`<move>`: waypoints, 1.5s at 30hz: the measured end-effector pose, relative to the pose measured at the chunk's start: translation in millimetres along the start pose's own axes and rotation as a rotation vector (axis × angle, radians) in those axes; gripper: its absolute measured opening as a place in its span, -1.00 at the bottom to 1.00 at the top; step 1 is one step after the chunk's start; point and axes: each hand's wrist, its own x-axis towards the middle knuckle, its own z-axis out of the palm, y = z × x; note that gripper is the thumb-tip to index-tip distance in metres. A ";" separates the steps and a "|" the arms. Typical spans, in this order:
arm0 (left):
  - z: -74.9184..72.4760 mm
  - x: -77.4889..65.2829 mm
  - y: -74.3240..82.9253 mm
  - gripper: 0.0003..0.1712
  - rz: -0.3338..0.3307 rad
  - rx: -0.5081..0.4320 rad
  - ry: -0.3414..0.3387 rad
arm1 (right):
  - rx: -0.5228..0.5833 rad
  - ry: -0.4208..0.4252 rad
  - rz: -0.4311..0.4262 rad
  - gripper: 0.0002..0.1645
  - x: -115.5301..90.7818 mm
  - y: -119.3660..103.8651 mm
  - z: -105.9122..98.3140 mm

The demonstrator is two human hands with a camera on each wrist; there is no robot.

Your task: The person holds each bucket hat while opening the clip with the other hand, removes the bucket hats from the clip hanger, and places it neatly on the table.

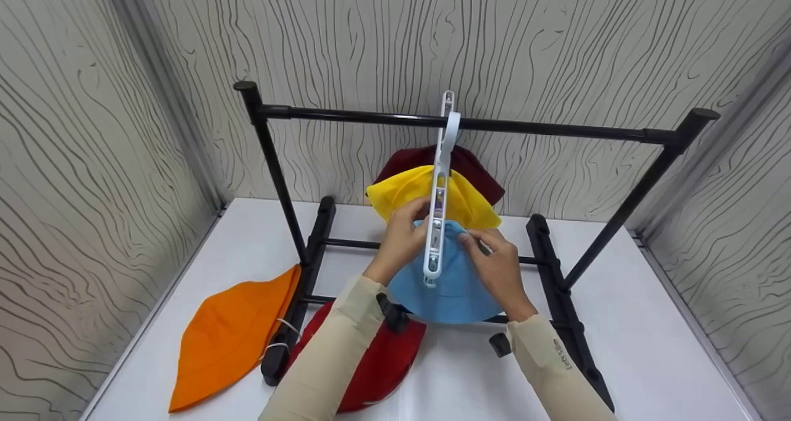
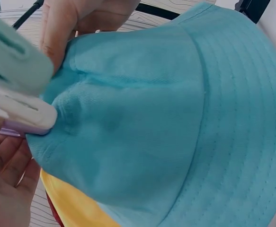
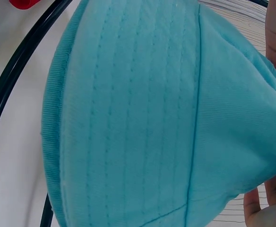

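Note:
A light blue bucket hat [image 1: 448, 291] hangs brim-down under a white clip hanger [image 1: 436, 223]. A pale clip [image 2: 29, 111] with a purple underside meets the hat's bunched crown. My left hand [image 1: 405, 238] is behind the hanger's near end; in the left wrist view its thumb and fingers pinch that clip. On the other side, my right hand [image 1: 497, 266] pinches the crown's edge, thumb in front. In the right wrist view the hat hides part of the right hand's fingers [image 3: 270, 203]. Behind hang a yellow hat [image 1: 473, 201] and a maroon hat [image 1: 479, 170].
The hanger hooks over the top bar [image 1: 556, 128] of a black rack standing on a white table [image 1: 655, 347]. An orange hat [image 1: 232, 334] with a white cord lies left of the rack. A red hat [image 1: 386, 365] lies under my left forearm. Patterned walls [image 1: 346, 38] enclose the table.

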 end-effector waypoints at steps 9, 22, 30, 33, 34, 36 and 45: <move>-2.0 3.6 2.6 -0.65 -0.019 -0.014 0.015 | 0.004 -0.014 0.024 -0.68 -0.3 0.7 0.6; -2.0 5.8 2.3 -0.71 -0.032 -0.052 0.024 | -0.004 0.007 0.026 -0.67 -0.3 0.6 3.1; -1.9 6.5 2.7 -0.73 -0.066 -0.079 0.012 | 0.013 0.000 0.036 -0.68 -3.0 2.0 1.4; -2.0 6.4 2.7 -0.72 -0.074 -0.086 0.011 | 0.015 0.006 0.034 -0.68 -4.1 2.8 1.4; -1.9 6.4 2.5 -0.72 -0.076 -0.088 0.011 | 0.012 0.008 0.033 -0.68 -4.4 3.3 1.6; -2.0 6.1 1.9 -0.71 -0.081 -0.090 0.013 | 0.011 0.011 0.034 -0.69 -5.3 4.6 2.0; -3.4 4.3 0.2 -0.70 -0.072 -0.089 0.032 | 0.034 0.030 0.032 -0.72 -11.2 12.2 3.6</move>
